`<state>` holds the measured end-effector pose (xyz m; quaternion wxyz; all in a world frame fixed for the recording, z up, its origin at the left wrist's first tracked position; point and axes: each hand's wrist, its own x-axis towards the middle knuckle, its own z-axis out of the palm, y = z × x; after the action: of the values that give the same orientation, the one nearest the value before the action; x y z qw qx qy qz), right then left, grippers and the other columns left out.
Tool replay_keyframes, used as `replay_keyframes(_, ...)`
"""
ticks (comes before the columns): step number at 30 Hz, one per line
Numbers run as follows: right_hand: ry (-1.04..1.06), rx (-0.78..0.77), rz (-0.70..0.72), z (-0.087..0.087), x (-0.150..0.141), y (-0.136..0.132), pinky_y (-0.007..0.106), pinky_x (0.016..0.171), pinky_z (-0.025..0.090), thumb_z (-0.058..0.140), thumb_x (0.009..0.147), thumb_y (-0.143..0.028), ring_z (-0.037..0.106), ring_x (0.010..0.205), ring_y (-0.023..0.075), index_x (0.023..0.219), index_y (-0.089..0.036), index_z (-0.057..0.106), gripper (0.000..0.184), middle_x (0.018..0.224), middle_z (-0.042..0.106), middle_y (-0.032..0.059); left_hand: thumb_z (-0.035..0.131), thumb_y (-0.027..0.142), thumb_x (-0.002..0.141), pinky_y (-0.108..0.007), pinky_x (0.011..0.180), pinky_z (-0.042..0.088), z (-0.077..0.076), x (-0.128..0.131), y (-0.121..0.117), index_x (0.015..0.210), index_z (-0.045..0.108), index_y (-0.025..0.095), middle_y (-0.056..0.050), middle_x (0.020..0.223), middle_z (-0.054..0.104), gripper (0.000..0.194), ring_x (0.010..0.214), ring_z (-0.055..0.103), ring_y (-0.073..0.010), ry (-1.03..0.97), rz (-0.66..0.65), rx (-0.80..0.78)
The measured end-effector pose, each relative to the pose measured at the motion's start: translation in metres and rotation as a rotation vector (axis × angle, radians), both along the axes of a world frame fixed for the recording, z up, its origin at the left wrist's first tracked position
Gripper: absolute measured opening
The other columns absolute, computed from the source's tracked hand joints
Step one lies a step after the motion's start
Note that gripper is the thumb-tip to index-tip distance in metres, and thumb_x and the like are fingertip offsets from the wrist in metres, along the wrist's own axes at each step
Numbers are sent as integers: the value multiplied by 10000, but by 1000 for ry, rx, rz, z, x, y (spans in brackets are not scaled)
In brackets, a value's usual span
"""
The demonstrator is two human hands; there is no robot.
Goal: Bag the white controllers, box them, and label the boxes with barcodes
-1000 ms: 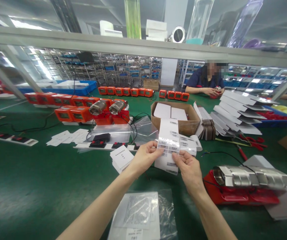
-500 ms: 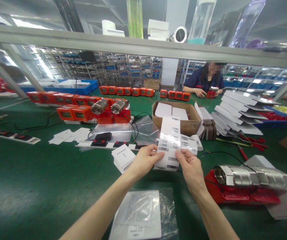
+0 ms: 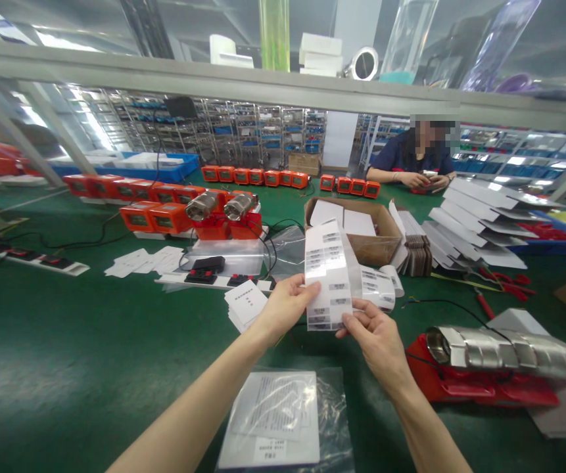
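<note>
A strip of white barcode labels [image 3: 326, 276] is held up in front of me, its far end curving back toward a label roll [image 3: 378, 287] on the bench. My left hand [image 3: 290, 303] pinches the strip's left edge between thumb and fingers. Lower down, my right hand [image 3: 369, 332] grips the right edge near the bottom corner. Below my hands lies a clear plastic bag [image 3: 334, 420] with printed sheets [image 3: 277, 414] in or on it. To the left of my left hand sits a small stack of white booklets [image 3: 246, 303].
Red devices with metal tubes [image 3: 490, 368] lie at right. Beyond the strip stands a cardboard box [image 3: 384, 240] beside stacked white card [image 3: 474, 223]. Orange-cased units [image 3: 171, 217] line the left and back. A shelf beam [image 3: 263, 82] crosses above. A co-worker [image 3: 411, 157] sits opposite.
The strip has turned and shifted slightly left, with its lower end flatter toward me. My right hand has slid down to the bottom corner. The co-worker's hands have moved closer together.
</note>
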<state>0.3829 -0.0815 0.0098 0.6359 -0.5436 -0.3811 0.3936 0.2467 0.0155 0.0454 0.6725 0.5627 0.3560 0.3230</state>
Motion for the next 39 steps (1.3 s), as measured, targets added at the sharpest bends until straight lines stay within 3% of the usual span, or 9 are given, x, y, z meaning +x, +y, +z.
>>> replay_keyframes(3,-85,-3,-20,0,3,2,261,598,507,655,794,-352,634,545,132,986,-160,605,276,722,718,13,703,256,710,-289,691,511,-2,-2,-2,858,716,114,-85,841,748,205,719,673,-184,27,-111,-22)
replay_keyframes(6,-198,0,-82,-1,6,2,330,646,527,620,820,-367,642,594,171,1007,-156,612,282,752,711,41,713,249,691,-293,717,499,-9,0,-1,832,735,109,-93,839,746,200,720,664,-180,43,-139,-12)
replay_keyframes(9,-331,39,-276,0,5,1,440,879,468,640,807,-357,624,918,246,1040,-168,615,302,990,683,104,680,275,730,-235,559,435,-14,4,0,816,722,115,-29,645,698,187,529,566,-113,50,-107,25)
replay_keyframes(12,-687,145,-458,1,-1,-1,452,1002,362,655,806,-311,516,1091,263,976,-180,656,214,1059,638,105,657,291,758,-205,440,293,-13,11,-2,696,676,123,48,433,533,180,386,381,-61,64,-78,66)
replay_keyframes(14,-981,200,-507,1,-5,-1,423,951,399,634,836,-290,536,1017,247,951,-170,670,171,982,648,95,662,300,752,-202,437,268,-10,14,-4,630,634,132,63,398,477,210,383,359,-58,65,-76,90)
replay_keyframes(16,-1137,207,-524,0,-8,1,393,886,430,622,854,-284,554,948,234,964,-156,664,174,933,656,87,676,330,737,-202,445,276,-8,18,-6,597,606,137,59,401,473,248,399,381,-64,62,-80,108)
replay_keyframes(21,-1187,195,-519,0,-7,5,338,793,438,599,876,-287,577,856,207,886,-174,658,127,851,674,51,664,370,726,-204,439,277,-8,23,-8,569,575,145,56,406,470,288,396,381,-66,53,-77,139)
replay_keyframes(31,-1296,203,-588,-5,-7,4,334,776,372,566,901,-261,575,815,204,832,-190,653,132,830,687,50,624,294,744,-207,434,303,-16,31,-10,586,574,149,44,443,516,220,400,429,-79,40,-36,134)
replay_keyframes(39,-1264,205,-599,-5,-5,7,328,764,394,546,911,-324,588,872,217,954,-173,656,192,887,681,74,609,292,748,-206,436,303,-17,31,-11,628,576,145,40,473,531,193,400,431,-78,18,-29,121)
